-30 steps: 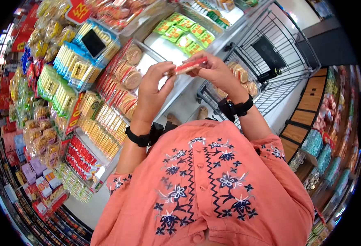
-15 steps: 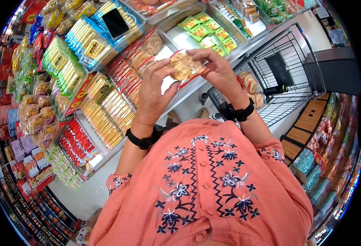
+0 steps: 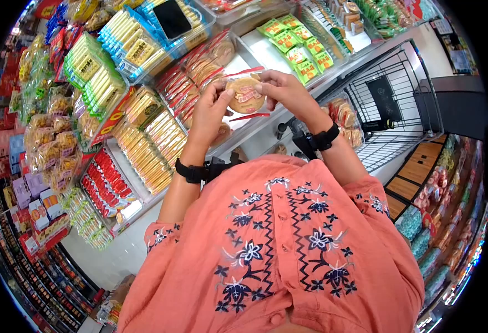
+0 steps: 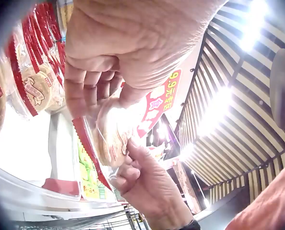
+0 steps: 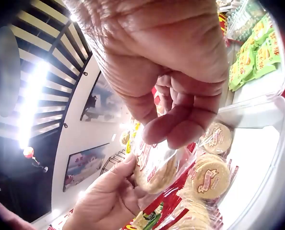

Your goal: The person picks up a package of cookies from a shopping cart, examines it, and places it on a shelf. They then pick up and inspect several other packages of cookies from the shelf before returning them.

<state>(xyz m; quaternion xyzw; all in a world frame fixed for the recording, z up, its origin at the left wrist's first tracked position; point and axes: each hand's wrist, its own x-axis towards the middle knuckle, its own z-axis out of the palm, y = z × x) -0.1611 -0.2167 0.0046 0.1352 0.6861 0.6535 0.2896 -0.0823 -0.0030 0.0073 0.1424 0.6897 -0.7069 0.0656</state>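
Observation:
A clear packet of round, flat biscuits (image 3: 247, 95) with red sealed edges is held up in front of the chest. Its printed biscuit face is turned toward the head camera. My left hand (image 3: 208, 116) pinches the packet's left side, thumb on the face. On the opposite side my right hand (image 3: 289, 94) grips it with thumb and fingers. The left wrist view shows the packet (image 4: 111, 139) between both hands, partly washed out by glare. In the right wrist view the packet (image 5: 154, 165) is partly covered by the right fingers.
Behind the hands, a clear bin (image 3: 249, 55) holds similar biscuit packets (image 3: 199, 69). Green snack packets (image 3: 296, 47) lie in the neighbouring bin. A dark phone (image 3: 172, 18) rests on blue-wrapped snacks. To the right stands a shopping cart (image 3: 391, 105) with biscuit packs (image 3: 344, 119) inside.
The packet has turned from edge-on, through a tilted position, to show its printed face upward. Both hands have kept hold of it, and the head view has shifted slightly.

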